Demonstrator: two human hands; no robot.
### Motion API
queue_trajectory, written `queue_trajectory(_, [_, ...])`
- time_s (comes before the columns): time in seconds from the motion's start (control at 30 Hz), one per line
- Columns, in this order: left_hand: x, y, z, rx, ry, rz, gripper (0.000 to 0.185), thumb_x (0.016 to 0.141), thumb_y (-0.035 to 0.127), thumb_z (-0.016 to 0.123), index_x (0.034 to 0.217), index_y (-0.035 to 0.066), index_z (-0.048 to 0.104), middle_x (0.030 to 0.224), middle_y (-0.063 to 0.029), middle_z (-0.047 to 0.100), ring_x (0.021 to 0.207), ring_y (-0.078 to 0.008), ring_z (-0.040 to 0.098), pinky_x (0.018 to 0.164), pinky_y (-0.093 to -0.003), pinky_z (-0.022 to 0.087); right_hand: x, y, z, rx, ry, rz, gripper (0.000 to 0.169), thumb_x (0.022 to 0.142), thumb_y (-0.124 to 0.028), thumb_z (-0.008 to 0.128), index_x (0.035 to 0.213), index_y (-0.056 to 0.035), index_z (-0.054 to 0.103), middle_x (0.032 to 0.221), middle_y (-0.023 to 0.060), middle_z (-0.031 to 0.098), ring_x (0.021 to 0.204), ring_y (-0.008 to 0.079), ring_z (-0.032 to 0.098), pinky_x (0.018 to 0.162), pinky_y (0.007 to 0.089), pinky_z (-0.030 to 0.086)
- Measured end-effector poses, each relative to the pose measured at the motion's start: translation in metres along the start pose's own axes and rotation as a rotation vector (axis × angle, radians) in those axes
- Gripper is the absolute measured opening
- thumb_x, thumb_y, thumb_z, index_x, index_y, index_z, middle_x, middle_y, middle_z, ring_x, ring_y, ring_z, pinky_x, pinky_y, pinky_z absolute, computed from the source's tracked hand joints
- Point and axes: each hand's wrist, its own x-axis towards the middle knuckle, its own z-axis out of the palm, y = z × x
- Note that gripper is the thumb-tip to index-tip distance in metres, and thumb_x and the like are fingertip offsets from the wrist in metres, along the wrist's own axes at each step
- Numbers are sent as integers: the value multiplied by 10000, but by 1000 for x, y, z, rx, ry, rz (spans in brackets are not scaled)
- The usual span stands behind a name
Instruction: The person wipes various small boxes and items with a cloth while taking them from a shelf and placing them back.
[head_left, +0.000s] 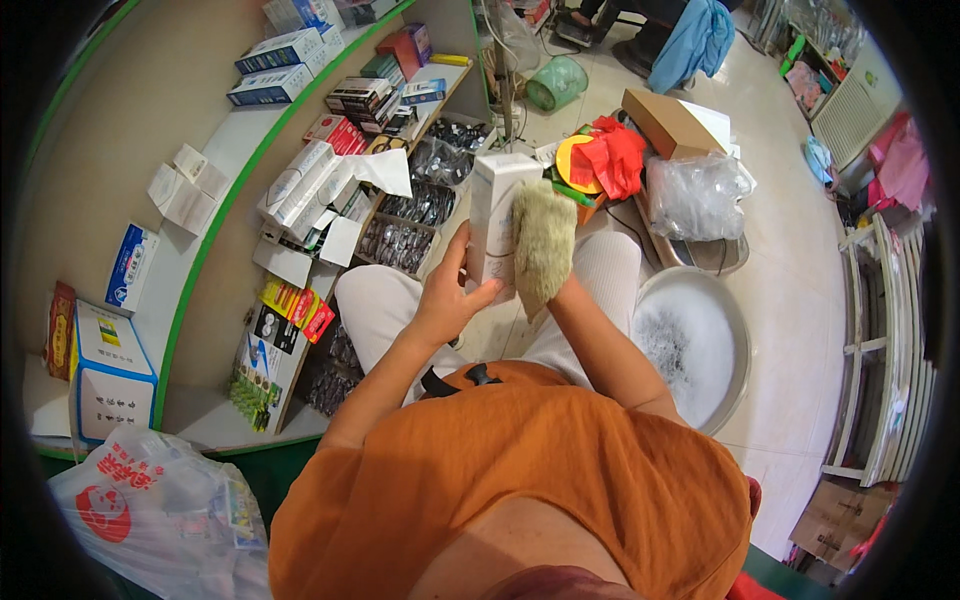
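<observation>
Upright in front of me is a tall white cardboard box (491, 217) with faint printing. My left hand (448, 296) grips its lower left side, thumb across the front and fingers behind. A damp-looking, yellowish-green cloth (543, 240) covers my right hand (564, 291) and lies against the box's right side. Under the cloth the right fingers are hidden. Both hands are above my knees. To my right on the floor stands a round basin (745, 352) of white suds (701, 360), with a dark patch at its left.
Green-edged shelves (196, 279) on the left hold product boxes (274, 69) and trays of dark packaged items (397, 244). Ahead lie a red plastic bag (619, 154), a brown carton (664, 124) and clear plastic wrapping (697, 196). A white slatted rack (870, 352) stands right; another person's legs show beyond.
</observation>
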Motion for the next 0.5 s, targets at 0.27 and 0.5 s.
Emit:
queue_trajectory(0.27, [-1,-31,-1,196,263,189,667,720,100,743,1294,86,402,1161,-152,558,999,-300,567,816,-368,457,-14,-39,-16,-767,46,-160,346,714,-140,610,1051,-82,554,822,125,588,718,292,584,631,400,460])
queue_trajectory(0.5, [11,-3,-20,674,360,438,603,644,-7,731,1190,152,528,1023,-71,610,902,-298,554,770,-396,426,-13,-68,-46,4,19,24,324,836,-133,561,1151,-73,509,990,61,566,818,158,570,686,275,497])
